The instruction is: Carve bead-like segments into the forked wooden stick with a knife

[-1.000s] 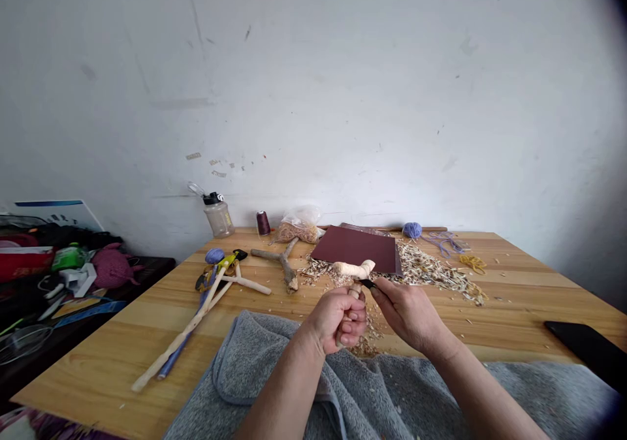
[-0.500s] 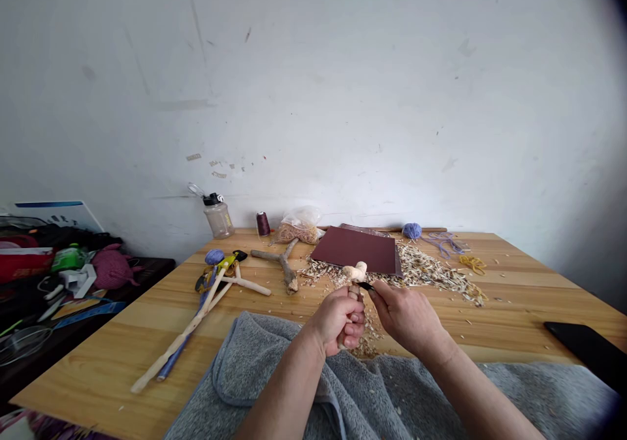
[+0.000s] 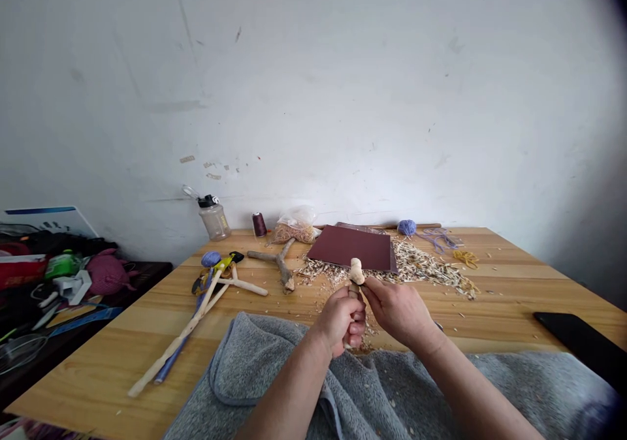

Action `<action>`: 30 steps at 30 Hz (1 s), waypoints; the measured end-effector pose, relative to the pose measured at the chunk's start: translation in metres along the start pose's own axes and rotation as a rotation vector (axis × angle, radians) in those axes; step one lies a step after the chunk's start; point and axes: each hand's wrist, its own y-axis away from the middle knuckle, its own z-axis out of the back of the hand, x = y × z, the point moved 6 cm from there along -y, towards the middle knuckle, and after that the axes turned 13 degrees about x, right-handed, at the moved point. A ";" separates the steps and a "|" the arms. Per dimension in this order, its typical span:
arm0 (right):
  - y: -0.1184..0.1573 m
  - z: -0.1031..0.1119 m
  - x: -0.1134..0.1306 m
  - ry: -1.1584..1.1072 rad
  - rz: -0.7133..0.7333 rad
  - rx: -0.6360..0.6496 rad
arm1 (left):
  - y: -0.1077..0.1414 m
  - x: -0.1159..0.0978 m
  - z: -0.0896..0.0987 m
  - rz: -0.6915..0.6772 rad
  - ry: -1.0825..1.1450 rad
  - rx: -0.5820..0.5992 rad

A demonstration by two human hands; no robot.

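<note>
My left hand (image 3: 344,321) is closed around a peeled piece of wood (image 3: 356,271), whose pale, rounded knob sticks up above the fist. The fingers of my right hand (image 3: 402,311) are curled right beside it, near the base of the knob. That hand grips a dark knife, which showed beside the wood half a second ago and is now almost wholly hidden by the fingers. Both hands hover over the near part of the table, above scattered wood shavings (image 3: 431,269) and a grey towel (image 3: 279,355).
Dark red sandpaper sheets (image 3: 350,247) lie on the shavings. Left are a forked branch (image 3: 281,265) and peeled sticks (image 3: 181,335). A bottle (image 3: 214,221), thread spool (image 3: 259,224), plastic bag (image 3: 296,224) and purple yarn ball (image 3: 406,227) stand by the wall. A black flat object (image 3: 573,335) lies right.
The wood has turned in my left hand, so its knob now points more toward me. My right hand has moved closer to it, covering the knife blade. The camera view has shifted slightly.
</note>
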 end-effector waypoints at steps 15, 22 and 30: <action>0.001 0.002 -0.003 -0.047 0.010 -0.060 | 0.003 -0.007 0.003 0.007 0.197 0.143; 0.002 0.004 -0.001 0.018 -0.018 -0.067 | 0.004 -0.008 0.002 0.012 0.166 0.152; 0.003 0.004 0.001 0.071 -0.057 -0.027 | 0.005 -0.006 0.003 0.010 0.065 0.051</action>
